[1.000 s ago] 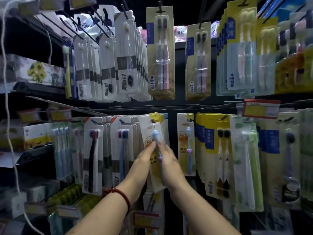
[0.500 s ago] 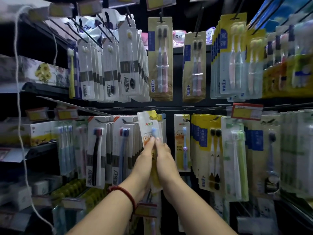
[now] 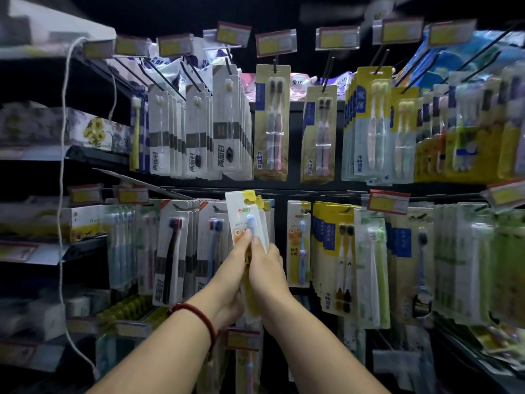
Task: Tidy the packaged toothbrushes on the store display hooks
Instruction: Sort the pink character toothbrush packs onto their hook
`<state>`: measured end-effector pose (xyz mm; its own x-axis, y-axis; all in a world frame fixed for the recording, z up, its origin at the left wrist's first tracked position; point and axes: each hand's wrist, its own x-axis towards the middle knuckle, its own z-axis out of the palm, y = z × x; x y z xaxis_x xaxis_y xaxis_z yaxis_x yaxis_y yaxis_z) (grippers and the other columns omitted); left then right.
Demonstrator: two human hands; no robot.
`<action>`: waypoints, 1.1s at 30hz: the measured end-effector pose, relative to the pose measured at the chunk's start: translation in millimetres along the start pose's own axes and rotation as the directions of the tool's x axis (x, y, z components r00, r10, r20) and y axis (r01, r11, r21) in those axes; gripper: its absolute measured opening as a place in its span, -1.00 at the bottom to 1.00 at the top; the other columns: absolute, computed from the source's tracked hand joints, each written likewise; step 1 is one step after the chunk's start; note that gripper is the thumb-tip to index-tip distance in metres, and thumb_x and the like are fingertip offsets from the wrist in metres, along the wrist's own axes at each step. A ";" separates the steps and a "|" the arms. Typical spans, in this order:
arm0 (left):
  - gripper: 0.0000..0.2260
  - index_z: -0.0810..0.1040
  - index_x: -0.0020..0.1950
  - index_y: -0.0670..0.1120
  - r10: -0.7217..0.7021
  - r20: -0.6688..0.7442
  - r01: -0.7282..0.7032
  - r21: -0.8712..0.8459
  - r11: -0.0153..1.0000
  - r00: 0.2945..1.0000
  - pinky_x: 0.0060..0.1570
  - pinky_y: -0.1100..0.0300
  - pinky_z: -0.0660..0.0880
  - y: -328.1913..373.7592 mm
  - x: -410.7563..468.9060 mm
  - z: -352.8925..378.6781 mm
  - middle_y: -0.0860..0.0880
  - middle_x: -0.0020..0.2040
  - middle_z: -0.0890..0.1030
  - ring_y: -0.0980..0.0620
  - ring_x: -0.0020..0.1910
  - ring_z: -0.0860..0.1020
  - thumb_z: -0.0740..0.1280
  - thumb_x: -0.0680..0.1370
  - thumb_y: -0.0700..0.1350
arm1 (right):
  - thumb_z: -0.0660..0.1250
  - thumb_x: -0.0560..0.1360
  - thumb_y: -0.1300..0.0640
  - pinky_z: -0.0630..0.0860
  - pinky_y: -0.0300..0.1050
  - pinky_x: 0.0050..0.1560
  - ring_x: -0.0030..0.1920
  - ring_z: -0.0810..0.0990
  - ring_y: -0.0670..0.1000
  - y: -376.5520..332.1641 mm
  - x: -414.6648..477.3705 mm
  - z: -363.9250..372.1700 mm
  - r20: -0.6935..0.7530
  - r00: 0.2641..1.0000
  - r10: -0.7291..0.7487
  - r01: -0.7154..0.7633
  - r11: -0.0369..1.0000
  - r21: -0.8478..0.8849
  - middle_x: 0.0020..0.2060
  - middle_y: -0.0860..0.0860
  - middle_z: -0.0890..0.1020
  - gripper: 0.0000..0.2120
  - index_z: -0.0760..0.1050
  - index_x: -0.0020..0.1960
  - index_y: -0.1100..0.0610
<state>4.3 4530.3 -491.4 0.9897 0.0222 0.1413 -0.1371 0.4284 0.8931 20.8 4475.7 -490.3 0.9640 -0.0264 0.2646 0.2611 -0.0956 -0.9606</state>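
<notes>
I look into a dim store aisle whose dark display wall carries hanging packs that mostly sit square, so I judge the tidying well along. One white toothbrush pack leans at the front of the lower middle row, not yet straightened. The left hand and right hand both grip it, fingers clenched round its lower half.

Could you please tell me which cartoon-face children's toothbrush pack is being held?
The tilted pack in front of its stack: the left hand and right hand both grip it. Its twin hangs straight and untouched to the right.
</notes>
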 end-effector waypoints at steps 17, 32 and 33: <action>-0.54 0.68 0.20 -0.02 0.055 -0.119 -0.052 0.029 0.998 0.991 0.20 -0.02 0.59 -34.0 -64.5 -43.2 -0.09 0.03 0.73 -0.07 0.04 0.68 0.30 0.58 0.31 | -0.10 0.52 -0.41 0.42 0.20 0.34 0.31 0.51 0.17 33.1 -84.1 17.3 0.011 0.997 -0.077 0.077 0.977 -0.199 0.32 0.06 0.51 -0.35 0.37 0.35 -0.01; -0.19 0.69 0.17 -0.05 -0.176 -0.483 0.246 0.085 0.966 0.858 0.02 -0.04 0.69 -181.1 -127.6 -144.2 -0.13 0.08 0.74 -0.10 -0.04 0.75 0.56 0.12 0.47 | 0.03 0.67 -0.22 0.54 0.12 0.24 0.18 0.62 0.14 201.2 -160.1 44.5 0.165 0.973 0.158 -0.137 0.982 -0.131 0.11 0.09 0.65 -0.53 0.50 0.20 0.12; -0.16 0.71 0.13 -0.06 -0.189 -0.500 0.260 0.076 0.963 0.845 0.07 -0.12 0.68 -190.4 -128.4 -151.9 -0.13 0.02 0.76 -0.12 -0.07 0.76 0.58 0.05 0.48 | 0.04 0.67 -0.21 0.54 0.14 0.24 0.17 0.62 0.13 210.0 -162.8 47.1 0.184 0.966 0.181 -0.160 0.979 -0.125 0.10 0.09 0.64 -0.55 0.49 0.19 0.10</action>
<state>-90.5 4583.0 -744.5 0.8825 0.3900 -0.2629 0.1224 0.3492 0.9290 -78.9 4506.8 -739.1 0.9879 0.1399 0.0662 0.0955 -0.2138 -0.9722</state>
